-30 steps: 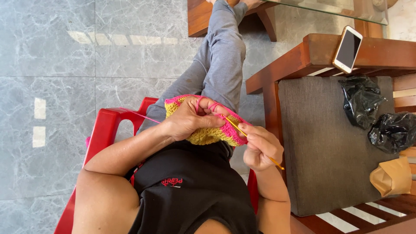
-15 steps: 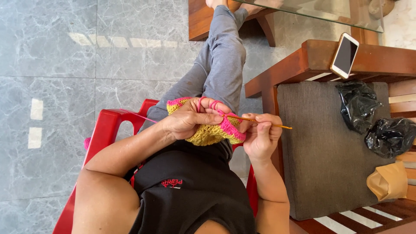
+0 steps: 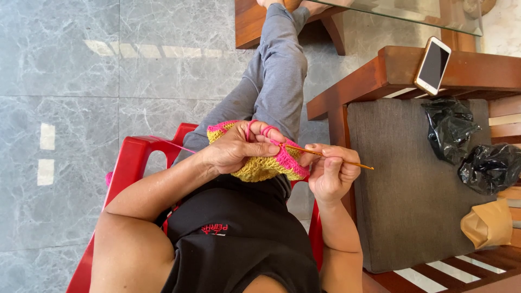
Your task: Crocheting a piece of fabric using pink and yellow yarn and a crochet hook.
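1. Between the two hands, at lap height: left hand (image 3: 239, 152) clenched on the crochet piece (image 3: 260, 165), fingers (image 3: 266, 147) curled over its upper edge, pink yarn (image 3: 255, 129) looped across them.
2. Right hand (image 3: 328, 173) pinched shut on the crochet hook (image 3: 331, 157), thumb and forefinger near mid-shaft, tail end pointing away toward the chair cushion (image 3: 401, 179).
3. Compared with half a second earlier: hook shaft more level, tip now buried at the pink border beside the left thumb; compared with a second earlier, no longer angled down and away from the fabric. Judged as a stitch being entered on the rim.
4. Crochet piece: small, rounded, soft and cupped; yellow body, pink edging along the worked side; resting over the lap against the black shirt (image 3: 239, 239), partly hidden by the left hand.
5. Strand of pink yarn trailing left past the red plastic chair (image 3: 130, 163).
6. Outward: grey trouser legs (image 3: 277, 70) stretched forward, wooden armrest (image 3: 391, 70) carrying a phone (image 3: 432, 65), two black plastic bags (image 3: 450, 127) and a brown paper bag (image 3: 488, 223) on the cushion, grey marble floor (image 3: 81, 81).
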